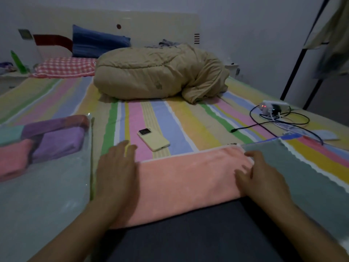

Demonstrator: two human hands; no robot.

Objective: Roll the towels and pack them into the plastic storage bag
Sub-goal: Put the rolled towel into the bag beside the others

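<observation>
A pink towel (187, 178) lies folded into a wide band across the striped bed, right in front of me. My left hand (117, 167) rests flat on its left end, fingers apart. My right hand (262, 176) presses flat on its right end, fingers spread. A grey-green towel (311, 176) lies flat beside it on the right. At the left, the clear plastic storage bag (47, 186) holds rolled towels: a purple one (58, 140), a pink one (13, 157) and a teal one (9, 134).
A yellow phone (153, 139) lies just beyond the pink towel. A power strip with tangled cables (273, 110) sits at the right. A tan duvet (160, 74) and pillows fill the far end of the bed. A dark rack pole (302, 59) stands at the right.
</observation>
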